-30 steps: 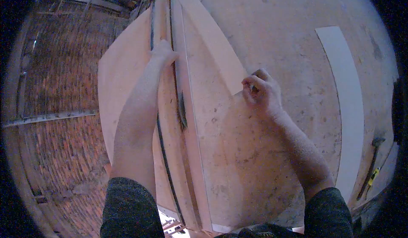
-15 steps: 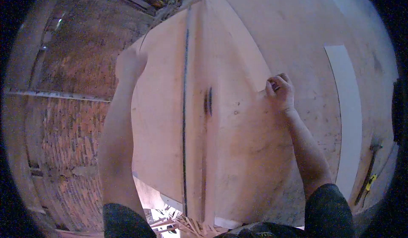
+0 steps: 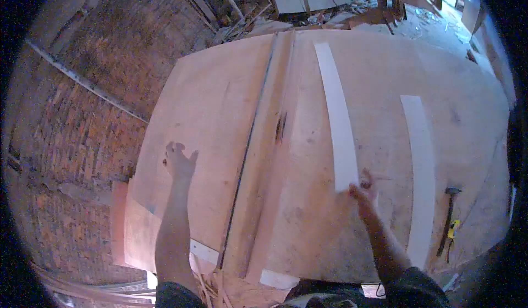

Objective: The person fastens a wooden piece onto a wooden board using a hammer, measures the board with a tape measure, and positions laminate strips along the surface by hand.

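My left hand (image 3: 180,159) is empty, fingers apart and curled, over the left part of the wooden sheet (image 3: 206,99). My right hand (image 3: 364,187) is at the lower end of a white strip (image 3: 337,121), its fingers pinched at the corner. That strip lies lengthwise on the board (image 3: 308,214), right of a long wooden piece (image 3: 267,143) with a dark line along its left side. A second white strip (image 3: 421,170) lies farther right.
A hammer (image 3: 449,214) and a yellow-handled tool (image 3: 454,229) lie at the right. Brick wall (image 3: 82,137) stands left. Thin wood offcuts (image 3: 212,291) are below the near edge, and scraps (image 3: 330,17) lie beyond the far edge.
My left hand has left the long wooden piece and moved left, then nearer. The white strip at my right hand has turned more upright in view. The camera now shows more of the far side.
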Motion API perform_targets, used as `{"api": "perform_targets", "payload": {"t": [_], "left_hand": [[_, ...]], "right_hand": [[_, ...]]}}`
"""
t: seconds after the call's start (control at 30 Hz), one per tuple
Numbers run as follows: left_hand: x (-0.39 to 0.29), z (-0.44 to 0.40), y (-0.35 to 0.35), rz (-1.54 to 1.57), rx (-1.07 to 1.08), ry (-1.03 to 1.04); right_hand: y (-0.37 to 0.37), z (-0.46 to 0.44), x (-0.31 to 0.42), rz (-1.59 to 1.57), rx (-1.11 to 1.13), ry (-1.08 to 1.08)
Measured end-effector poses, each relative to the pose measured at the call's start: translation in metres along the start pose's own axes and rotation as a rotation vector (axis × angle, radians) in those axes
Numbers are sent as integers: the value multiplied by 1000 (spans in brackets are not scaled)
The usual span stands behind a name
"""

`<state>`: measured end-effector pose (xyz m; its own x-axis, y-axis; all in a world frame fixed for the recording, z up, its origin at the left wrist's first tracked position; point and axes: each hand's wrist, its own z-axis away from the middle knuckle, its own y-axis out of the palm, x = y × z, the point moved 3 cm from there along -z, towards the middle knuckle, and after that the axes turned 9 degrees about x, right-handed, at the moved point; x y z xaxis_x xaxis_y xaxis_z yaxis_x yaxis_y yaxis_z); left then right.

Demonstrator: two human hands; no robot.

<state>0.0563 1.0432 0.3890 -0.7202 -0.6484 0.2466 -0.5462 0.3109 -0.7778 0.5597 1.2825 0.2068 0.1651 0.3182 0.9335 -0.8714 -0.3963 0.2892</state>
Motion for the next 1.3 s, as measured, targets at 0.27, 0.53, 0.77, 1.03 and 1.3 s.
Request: {"api": "perform_targets", "payload": {"t": [0.27,0.53,0.77,1.03,1.3], "left_hand": [[-126,246,-105,1287,1012,-524],[-118,399,-236,1610,1269,-457],[-35,545,-237,1444,934,-396],[-27,574,-294,1378,1203,-783],[-59,575,-274,1200,1086,-626]], "right_hand": [[61,214,-35,-171,600,705],[108,352,-124,-94,1035,861],[113,306,-140,35,1005,191],[155,316,-80,42,549,602],[166,280,-121,13,718,439]]}}
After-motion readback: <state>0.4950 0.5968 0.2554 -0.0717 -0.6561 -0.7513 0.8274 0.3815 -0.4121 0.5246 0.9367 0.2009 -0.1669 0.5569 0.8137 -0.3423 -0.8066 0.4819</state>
